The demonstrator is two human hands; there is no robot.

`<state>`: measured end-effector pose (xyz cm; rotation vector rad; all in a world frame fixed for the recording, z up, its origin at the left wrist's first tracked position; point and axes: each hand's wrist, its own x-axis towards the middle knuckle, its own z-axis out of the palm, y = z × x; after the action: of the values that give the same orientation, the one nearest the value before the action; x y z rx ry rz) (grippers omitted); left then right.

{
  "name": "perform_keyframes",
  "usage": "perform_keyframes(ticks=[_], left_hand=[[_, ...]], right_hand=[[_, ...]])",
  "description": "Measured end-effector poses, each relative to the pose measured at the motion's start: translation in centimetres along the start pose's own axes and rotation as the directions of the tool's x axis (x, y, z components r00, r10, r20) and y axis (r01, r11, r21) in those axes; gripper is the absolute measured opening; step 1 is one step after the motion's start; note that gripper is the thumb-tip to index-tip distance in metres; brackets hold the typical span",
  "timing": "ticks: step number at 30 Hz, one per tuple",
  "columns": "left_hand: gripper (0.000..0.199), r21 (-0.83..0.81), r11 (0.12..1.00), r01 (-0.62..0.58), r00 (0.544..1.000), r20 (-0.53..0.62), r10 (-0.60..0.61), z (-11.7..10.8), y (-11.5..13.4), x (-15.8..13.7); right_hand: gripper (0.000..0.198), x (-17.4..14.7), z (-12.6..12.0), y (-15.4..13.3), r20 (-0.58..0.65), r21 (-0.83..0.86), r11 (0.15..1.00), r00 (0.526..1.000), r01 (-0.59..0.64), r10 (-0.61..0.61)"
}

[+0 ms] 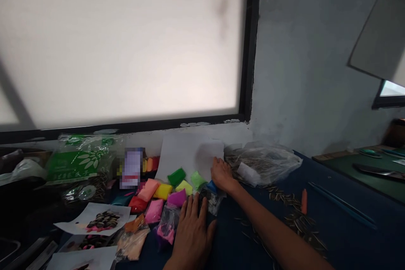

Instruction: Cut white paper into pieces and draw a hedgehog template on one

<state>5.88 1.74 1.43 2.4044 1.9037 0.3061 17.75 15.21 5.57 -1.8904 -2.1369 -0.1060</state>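
My left hand (194, 228) lies flat with its fingers spread, beside several small packets of coloured soft clay: a purple packet (177, 198), a pink packet (154, 211) and an opened plastic bag with purple clay (167, 228). Farther forward, my right hand (221, 174) has its fingers bent at the right edge of a white sheet of paper (183, 156) and appears to grip it. Below that hand a blue packet (211, 186) partly shows. Green packets (176, 176) and a light green packet (198, 180) rest at the sheet's lower edge.
A clear bag of sunflower seeds (268, 164) lies right of the sheet, with loose seeds (297, 223), an orange stick (304, 201) and a long blue strip (343, 206) nearby. Small cards with seeds (95, 219) and a green seed bag (82, 158) are left. A window frame (247, 50) stands behind.
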Motion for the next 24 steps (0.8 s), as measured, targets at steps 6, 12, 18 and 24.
perform_keyframes(ticks=[6, 12, 18, 24], left_hand=[[0.058, -0.055, 0.998, 0.013, 0.999, -0.031, -0.015, 0.6, -0.4, -0.2], [0.057, -0.100, 0.995, 0.018, 0.998, -0.064, -0.024, 1.1, -0.5, -0.1], [0.058, -0.114, 0.993, 0.015, 0.998, -0.056, -0.022, 1.1, -0.6, 0.0], [0.059, -0.122, 0.992, 0.015, 0.999, -0.047, -0.021, 1.1, -0.6, -0.1]], right_hand=[[0.032, 0.3, 0.1, -0.1, -0.019, -0.016, 1.000, 1.000, 0.018, -0.019], [0.032, 2.2, -0.8, -0.2, -0.074, -0.029, 1.000, 0.997, 0.009, -0.011], [0.031, 3.0, -0.6, 0.6, -0.067, -0.052, 0.999, 0.998, -0.003, 0.000], [0.031, 3.0, 0.1, 1.1, -0.037, -0.079, 0.996, 0.999, -0.030, 0.027]])
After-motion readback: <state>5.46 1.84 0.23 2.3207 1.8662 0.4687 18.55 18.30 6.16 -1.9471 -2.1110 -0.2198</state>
